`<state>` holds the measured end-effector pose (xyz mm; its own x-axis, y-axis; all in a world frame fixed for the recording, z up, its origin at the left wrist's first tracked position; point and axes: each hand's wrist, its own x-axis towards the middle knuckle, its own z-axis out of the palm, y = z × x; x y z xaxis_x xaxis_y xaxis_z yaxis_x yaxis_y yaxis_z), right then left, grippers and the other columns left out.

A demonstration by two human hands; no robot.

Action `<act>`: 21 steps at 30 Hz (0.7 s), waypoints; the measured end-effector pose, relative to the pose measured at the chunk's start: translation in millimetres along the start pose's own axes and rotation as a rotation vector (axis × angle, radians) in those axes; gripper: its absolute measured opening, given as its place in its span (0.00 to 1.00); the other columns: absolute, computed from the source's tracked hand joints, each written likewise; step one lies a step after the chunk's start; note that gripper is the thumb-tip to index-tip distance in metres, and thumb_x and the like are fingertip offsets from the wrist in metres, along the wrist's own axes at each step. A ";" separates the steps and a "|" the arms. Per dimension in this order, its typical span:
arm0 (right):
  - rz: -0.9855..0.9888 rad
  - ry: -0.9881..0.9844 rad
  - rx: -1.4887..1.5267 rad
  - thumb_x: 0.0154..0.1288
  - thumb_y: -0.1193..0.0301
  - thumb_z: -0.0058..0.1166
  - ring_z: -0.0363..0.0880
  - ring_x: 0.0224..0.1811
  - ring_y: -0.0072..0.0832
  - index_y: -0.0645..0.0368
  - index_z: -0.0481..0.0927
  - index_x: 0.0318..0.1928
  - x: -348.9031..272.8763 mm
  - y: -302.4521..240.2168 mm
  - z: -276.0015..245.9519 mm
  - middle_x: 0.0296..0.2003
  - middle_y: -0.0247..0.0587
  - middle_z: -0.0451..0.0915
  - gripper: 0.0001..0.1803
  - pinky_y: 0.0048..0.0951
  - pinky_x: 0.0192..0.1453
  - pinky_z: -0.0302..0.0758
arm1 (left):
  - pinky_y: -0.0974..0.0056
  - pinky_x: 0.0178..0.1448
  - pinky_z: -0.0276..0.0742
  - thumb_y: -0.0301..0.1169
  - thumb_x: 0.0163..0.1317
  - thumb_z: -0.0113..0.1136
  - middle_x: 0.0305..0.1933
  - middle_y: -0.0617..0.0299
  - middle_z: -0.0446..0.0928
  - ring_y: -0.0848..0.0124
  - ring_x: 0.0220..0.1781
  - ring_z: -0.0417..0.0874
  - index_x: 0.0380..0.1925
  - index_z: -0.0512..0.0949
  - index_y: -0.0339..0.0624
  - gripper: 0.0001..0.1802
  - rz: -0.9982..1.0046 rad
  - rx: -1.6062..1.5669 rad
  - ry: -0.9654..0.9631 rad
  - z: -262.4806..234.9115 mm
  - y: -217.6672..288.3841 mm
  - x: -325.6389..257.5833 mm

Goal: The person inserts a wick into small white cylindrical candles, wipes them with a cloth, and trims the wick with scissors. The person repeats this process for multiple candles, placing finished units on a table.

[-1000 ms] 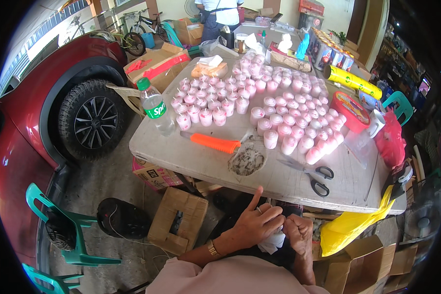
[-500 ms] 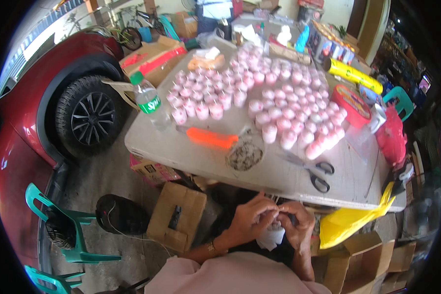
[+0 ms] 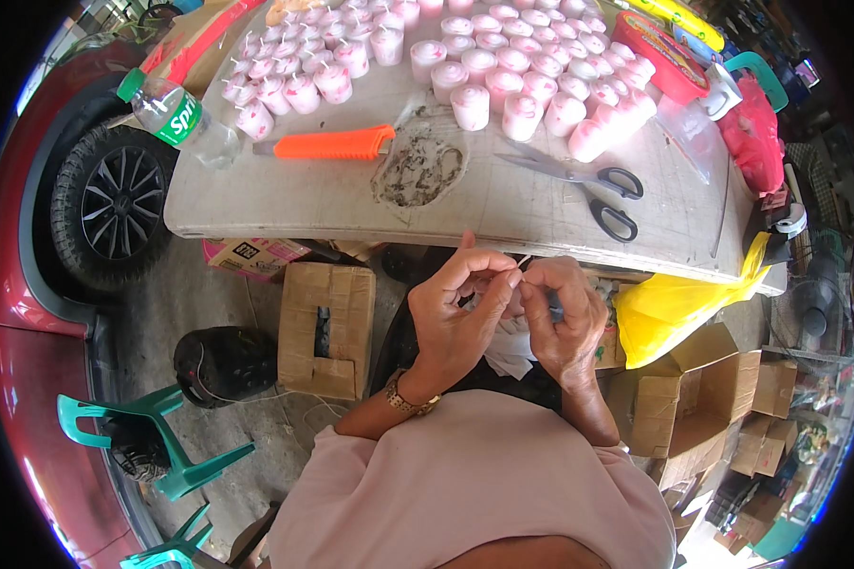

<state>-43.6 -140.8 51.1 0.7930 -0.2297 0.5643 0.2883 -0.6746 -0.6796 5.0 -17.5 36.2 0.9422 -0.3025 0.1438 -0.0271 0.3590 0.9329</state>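
Just off the table's near edge, my left hand [image 3: 460,308] and my right hand [image 3: 565,318] meet fingertip to fingertip, each closed in a pinch. A thin white strand [image 3: 524,260] pokes up between the fingertips. What it belongs to is mostly covered by the fingers. Below the hands, over my lap, hangs a crumpled white cloth or paper [image 3: 510,351]. On the table beyond are scissors with black handles [image 3: 609,207], blades partly apart, and an orange-handled knife [image 3: 332,144]. Rows of small pink-and-white cylinders [image 3: 520,116] stand farther back, many with short white wicks.
A clear bottle with a green cap [image 3: 182,121] lies tilted at the table's left. A yellow plastic bag [image 3: 678,313] hangs at the right edge, above open cardboard boxes [image 3: 697,394]. Left of me are a closed carton [image 3: 324,332], a green chair [image 3: 166,441] and a red vehicle [image 3: 28,256].
The head view has tipped downward, so the table sits higher in the picture and more of my lap shows. My hands stay together, pinching at nearly the same spot before the table edge.
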 end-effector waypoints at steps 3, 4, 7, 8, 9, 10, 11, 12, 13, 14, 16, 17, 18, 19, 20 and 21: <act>-0.016 0.002 -0.014 0.55 0.85 0.59 0.80 0.30 0.38 0.61 0.75 0.38 0.2 2.1 -0.8 0.31 0.43 0.79 0.11 0.31 0.34 0.76 | 0.47 0.73 0.60 0.20 0.60 0.63 0.30 0.62 0.83 0.79 0.30 0.84 0.37 0.80 0.35 0.06 0.146 0.279 -0.080 -4.2 0.5 3.2; -0.010 -0.007 -0.019 0.55 0.85 0.59 0.80 0.31 0.38 0.61 0.75 0.38 -0.1 2.7 -1.3 0.30 0.43 0.79 0.11 0.32 0.35 0.76 | 0.46 0.73 0.59 0.20 0.60 0.63 0.30 0.62 0.83 0.77 0.29 0.84 0.37 0.80 0.36 0.06 0.202 0.340 -0.089 -5.1 0.4 4.2; 0.050 -0.026 0.001 0.56 0.85 0.58 0.79 0.30 0.38 0.61 0.75 0.38 -1.4 3.5 -3.4 0.30 0.43 0.79 0.10 0.32 0.35 0.76 | 0.42 0.74 0.56 0.20 0.58 0.64 0.30 0.62 0.83 0.71 0.27 0.85 0.37 0.80 0.38 0.07 0.381 0.499 -0.114 -6.2 -0.5 7.8; 0.083 -0.038 -0.001 0.56 0.85 0.58 0.79 0.30 0.39 0.61 0.75 0.38 -1.7 3.5 -3.9 0.30 0.43 0.78 0.10 0.32 0.35 0.76 | 0.41 0.74 0.56 0.20 0.57 0.64 0.30 0.62 0.83 0.69 0.27 0.84 0.37 0.80 0.38 0.07 0.435 0.545 -0.119 -6.2 -0.4 8.8; 0.099 -0.032 0.023 0.56 0.85 0.58 0.79 0.30 0.39 0.61 0.75 0.38 -1.9 3.6 -3.7 0.30 0.42 0.78 0.10 0.32 0.35 0.76 | 0.40 0.74 0.55 0.20 0.57 0.64 0.30 0.62 0.83 0.67 0.26 0.84 0.37 0.81 0.39 0.08 0.483 0.598 -0.125 -5.8 -0.4 9.7; 0.122 -0.033 0.034 0.56 0.85 0.58 0.79 0.30 0.39 0.61 0.75 0.37 -1.9 3.5 -4.2 0.30 0.42 0.78 0.10 0.32 0.35 0.76 | 0.41 0.74 0.55 0.19 0.55 0.64 0.30 0.62 0.83 0.69 0.26 0.84 0.36 0.81 0.39 0.08 0.485 0.600 -0.120 -6.0 0.0 10.7; 0.147 -0.036 0.032 0.56 0.85 0.58 0.79 0.30 0.39 0.61 0.75 0.37 -1.7 3.6 -3.6 0.30 0.42 0.78 0.10 0.32 0.35 0.76 | 0.42 0.75 0.54 0.17 0.54 0.65 0.30 0.62 0.83 0.71 0.26 0.84 0.34 0.81 0.38 0.08 0.481 0.611 -0.115 -5.8 0.3 11.4; 0.126 -0.032 0.041 0.57 0.85 0.58 0.79 0.30 0.39 0.61 0.75 0.37 -1.4 3.5 -3.3 0.30 0.42 0.78 0.10 0.32 0.35 0.76 | 0.42 0.76 0.53 0.16 0.52 0.65 0.30 0.63 0.83 0.72 0.26 0.84 0.33 0.81 0.38 0.09 0.472 0.622 -0.107 -5.8 0.8 12.1; 0.106 -0.030 0.036 0.57 0.85 0.58 0.79 0.30 0.39 0.61 0.75 0.37 -1.0 3.7 -2.5 0.30 0.42 0.78 0.10 0.32 0.35 0.76 | 0.42 0.76 0.53 0.16 0.52 0.65 0.30 0.63 0.83 0.72 0.25 0.84 0.33 0.81 0.38 0.09 0.482 0.635 -0.105 -5.8 1.1 12.5; 0.087 -0.028 0.021 0.57 0.85 0.58 0.79 0.30 0.39 0.61 0.75 0.38 -0.3 4.0 -1.4 0.30 0.41 0.78 0.10 0.32 0.35 0.76 | 0.42 0.76 0.53 0.16 0.52 0.64 0.30 0.63 0.83 0.72 0.25 0.83 0.32 0.80 0.38 0.08 0.486 0.649 -0.099 -5.4 1.1 13.0; 0.049 -0.019 -0.014 0.56 0.84 0.58 0.79 0.30 0.38 0.61 0.75 0.38 1.2 4.7 1.1 0.30 0.41 0.78 0.10 0.33 0.34 0.76 | 0.41 0.75 0.53 0.17 0.53 0.64 0.28 0.64 0.82 0.71 0.24 0.83 0.32 0.79 0.39 0.07 0.486 0.648 -0.089 -4.4 0.7 13.0; 0.008 0.012 -0.027 0.56 0.84 0.58 0.79 0.30 0.38 0.61 0.75 0.38 2.0 5.0 1.7 0.30 0.41 0.78 0.10 0.34 0.34 0.76 | 0.41 0.75 0.54 0.19 0.54 0.65 0.27 0.64 0.81 0.70 0.25 0.83 0.32 0.79 0.39 0.06 0.482 0.634 -0.085 -3.6 0.4 12.6; -0.048 0.045 -0.066 0.56 0.84 0.59 0.79 0.30 0.37 0.61 0.75 0.38 2.9 5.3 3.1 0.31 0.42 0.79 0.11 0.34 0.34 0.75 | 0.40 0.74 0.55 0.20 0.56 0.65 0.25 0.64 0.79 0.68 0.25 0.83 0.32 0.78 0.39 0.06 0.483 0.617 -0.082 -2.9 -0.1 12.3; -0.126 0.104 -0.096 0.55 0.84 0.59 0.79 0.30 0.37 0.61 0.75 0.39 3.9 5.8 4.4 0.32 0.42 0.79 0.11 0.34 0.34 0.75 | 0.40 0.75 0.54 0.20 0.56 0.64 0.25 0.65 0.80 0.69 0.25 0.83 0.33 0.78 0.38 0.06 0.470 0.584 -0.068 -2.2 -0.6 12.2; -0.186 0.119 -0.141 0.55 0.84 0.60 0.79 0.30 0.36 0.60 0.76 0.39 4.1 5.7 4.1 0.32 0.42 0.79 0.12 0.35 0.34 0.75 | 0.41 0.75 0.53 0.20 0.56 0.64 0.25 0.65 0.80 0.70 0.25 0.83 0.33 0.78 0.38 0.06 0.453 0.550 -0.055 -1.8 -0.7 11.1; -0.238 0.144 -0.181 0.54 0.85 0.60 0.79 0.30 0.36 0.61 0.76 0.40 4.6 5.9 4.5 0.33 0.42 0.79 0.13 0.34 0.34 0.75 | 0.41 0.75 0.52 0.20 0.57 0.64 0.26 0.65 0.80 0.70 0.25 0.84 0.33 0.78 0.38 0.05 0.435 0.515 -0.041 -1.3 -1.0 10.4</act>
<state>-35.8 -142.7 47.6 0.6271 -0.1391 0.7664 0.3456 -0.8321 -0.4338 15.3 -19.8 36.4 0.7962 -0.2622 0.5452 -0.5668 -0.0079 0.8238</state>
